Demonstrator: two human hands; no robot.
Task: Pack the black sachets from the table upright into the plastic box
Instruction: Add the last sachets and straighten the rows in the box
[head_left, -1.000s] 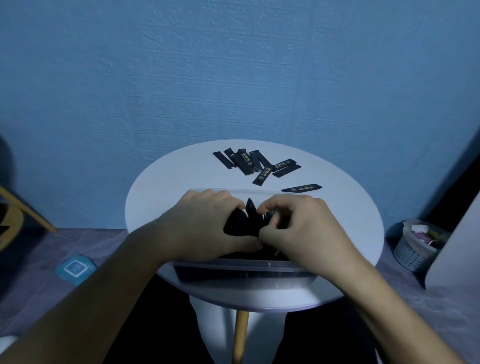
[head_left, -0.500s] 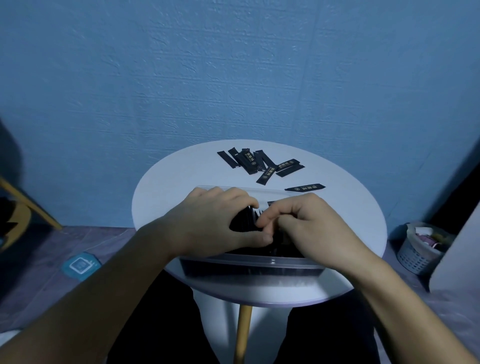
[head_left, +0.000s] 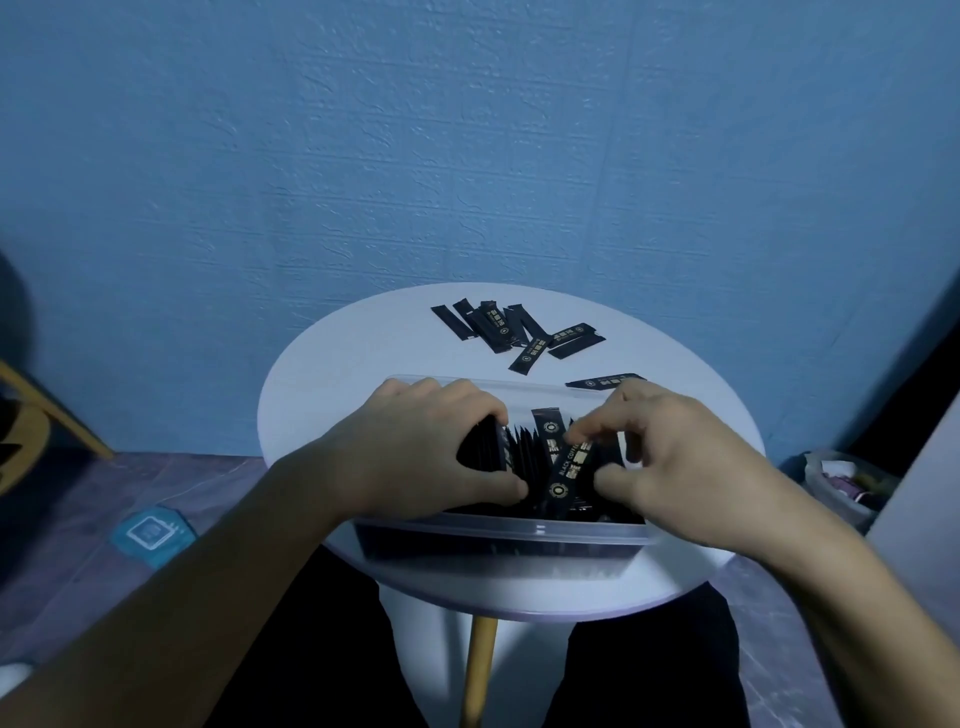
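From my head camera I see both my hands down in the plastic box (head_left: 519, 531). The box sits on the near side of the round white table (head_left: 337, 374). My left hand (head_left: 415, 452) is curled around the packed sachets (head_left: 491, 452) on the left side of the box. My thumb is on the near side and my fingers go over the tops, squeezing them together so they stand up. My right hand (head_left: 685, 462) pinches one tilted sachet (head_left: 567, 480) between thumb and fingers. This one leans over and is not straight up.

I think there is a good bit left to do. A pile of loose sachets (head_left: 519, 330) lies flat at the far side of the table, and a single sachet (head_left: 605, 381) lies just behind the box.

Here is what could go wrong. If I let go with my left hand too soon, the row could flop over like dominoes. If I push the tilted sachet in crooked, it could bend or end up flat on top of the others. The box is also near the table edge by me, so a hard pull could slide it off.
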